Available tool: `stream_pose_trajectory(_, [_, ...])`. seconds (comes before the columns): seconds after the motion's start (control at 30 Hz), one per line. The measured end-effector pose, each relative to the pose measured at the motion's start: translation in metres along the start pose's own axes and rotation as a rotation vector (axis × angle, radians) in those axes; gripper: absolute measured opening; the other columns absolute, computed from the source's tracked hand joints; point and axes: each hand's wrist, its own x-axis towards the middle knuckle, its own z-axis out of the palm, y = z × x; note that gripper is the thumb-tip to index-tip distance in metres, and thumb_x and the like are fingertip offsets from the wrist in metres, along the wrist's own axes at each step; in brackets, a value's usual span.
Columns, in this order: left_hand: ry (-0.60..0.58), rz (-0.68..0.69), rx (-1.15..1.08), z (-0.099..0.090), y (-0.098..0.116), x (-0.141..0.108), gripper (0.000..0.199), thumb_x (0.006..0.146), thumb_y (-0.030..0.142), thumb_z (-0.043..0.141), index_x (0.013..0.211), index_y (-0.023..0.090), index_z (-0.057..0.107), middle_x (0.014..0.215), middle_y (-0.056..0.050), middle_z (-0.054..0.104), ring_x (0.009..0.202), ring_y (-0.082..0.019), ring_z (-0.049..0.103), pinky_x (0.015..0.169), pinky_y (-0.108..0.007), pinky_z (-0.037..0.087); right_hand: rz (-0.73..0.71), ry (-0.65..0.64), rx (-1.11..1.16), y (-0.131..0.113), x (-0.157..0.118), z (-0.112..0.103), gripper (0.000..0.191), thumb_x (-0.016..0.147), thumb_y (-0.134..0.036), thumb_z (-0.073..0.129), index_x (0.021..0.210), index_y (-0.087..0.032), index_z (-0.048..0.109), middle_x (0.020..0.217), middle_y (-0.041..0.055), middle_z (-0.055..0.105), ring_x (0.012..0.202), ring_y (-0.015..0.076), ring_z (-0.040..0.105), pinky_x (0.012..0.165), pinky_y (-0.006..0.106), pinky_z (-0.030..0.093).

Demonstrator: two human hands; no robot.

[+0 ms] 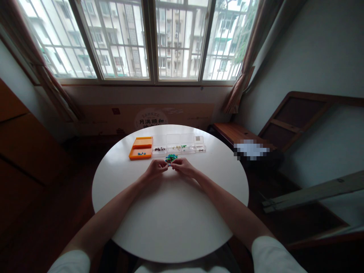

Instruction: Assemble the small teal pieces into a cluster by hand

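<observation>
Over the white round table, my left hand and my right hand meet with their fingertips pinched. Between them is a tiny blue piece, too small to name more exactly. Just beyond the fingertips lies a heap of small green, blue and brown pieces. Behind my left hand, an open orange case holds a few blue pieces. Clear plastic boxes stand beside it with their lids up, holding small dark, yellowish and green pieces in separate compartments.
Past the table's right edge is a wooden bench, with a pixelated patch over something on it. A long printed cardboard box lies beneath the barred window. A wooden plank juts in from the right.
</observation>
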Motion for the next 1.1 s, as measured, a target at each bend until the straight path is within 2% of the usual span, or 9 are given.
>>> stream_pose_trajectory(0.2, [-0.037, -0.024, -0.028, -0.0001, 0.0013, -0.0005, 0.029, 0.077, 0.034, 0.056, 0.067, 0.009, 0.066, 0.057, -0.002, 0.060, 0.049, -0.007, 0.047, 0.046, -0.016, 0.034, -0.019, -0.011, 0.002, 0.0004, 0.0000, 0.0006, 0.037, 0.068, -0.045, 0.065, 0.075, -0.009, 0.065, 0.060, 0.0009, 0.056, 0.053, 0.0080, 0.045, 0.050, 0.021, 0.031])
stream_pose_trajectory(0.4, [-0.016, -0.023, -0.036, -0.0002, 0.0016, 0.0001, 0.026, 0.076, 0.034, 0.057, 0.076, 0.010, 0.068, 0.058, -0.001, 0.059, 0.049, -0.007, 0.046, 0.044, -0.016, 0.033, -0.011, -0.020, -0.042, -0.0009, -0.0002, 0.0002, 0.037, 0.070, -0.046, 0.062, 0.074, -0.009, 0.064, 0.058, 0.0002, 0.054, 0.050, 0.0071, 0.042, 0.048, 0.021, 0.030])
stream_pose_trajectory(0.8, [-0.021, -0.024, -0.056, -0.0004, 0.0051, 0.0006, 0.023, 0.076, 0.030, 0.058, 0.073, 0.009, 0.067, 0.055, -0.001, 0.056, 0.049, -0.006, 0.044, 0.045, -0.016, 0.033, -0.025, -0.028, -0.055, 0.0013, 0.0004, -0.0006, 0.038, 0.070, -0.046, 0.062, 0.077, -0.009, 0.064, 0.060, 0.0007, 0.055, 0.051, 0.0078, 0.044, 0.048, 0.021, 0.030])
stream_pose_trajectory(1.1, [-0.017, -0.015, -0.064, 0.0014, -0.0001, 0.0009, 0.024, 0.076, 0.030, 0.058, 0.074, 0.009, 0.067, 0.056, -0.001, 0.057, 0.050, -0.007, 0.045, 0.045, -0.016, 0.034, -0.015, -0.023, -0.057, 0.0000, -0.0006, -0.0004, 0.038, 0.070, -0.047, 0.062, 0.075, -0.009, 0.065, 0.059, 0.0006, 0.054, 0.051, 0.0078, 0.044, 0.048, 0.021, 0.030])
